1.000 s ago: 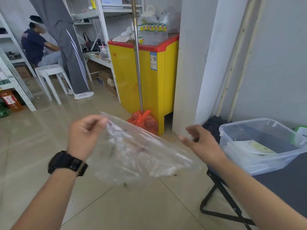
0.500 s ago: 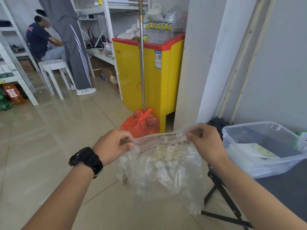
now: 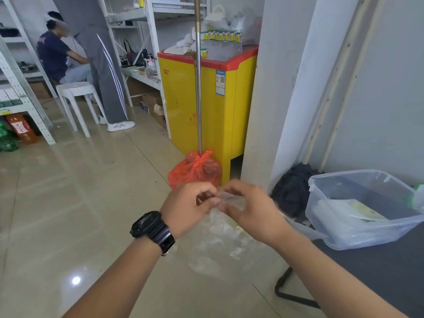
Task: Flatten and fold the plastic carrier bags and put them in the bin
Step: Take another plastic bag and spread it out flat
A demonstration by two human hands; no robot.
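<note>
A clear plastic carrier bag (image 3: 220, 244) hangs crumpled in front of me above the tiled floor. My left hand (image 3: 185, 208), with a black watch on its wrist, pinches the bag's top edge. My right hand (image 3: 247, 208) grips the same edge right beside it, so the fingertips of both hands almost touch. The clear plastic bin (image 3: 321, 226) stands at the right on a dark table, with folded pale bags lying inside it.
A dark folding table (image 3: 390, 271) is at the right. Ahead stand a yellow chest freezer (image 3: 206, 106), a metal pole with an orange bag (image 3: 195, 173) tied at its foot, and a white pillar. Two people, a white stool (image 3: 75, 88) and shelving are at the far left.
My hands have come together from wide apart, bringing the two top corners of the bag to meet. The bag now hangs narrower below them.
</note>
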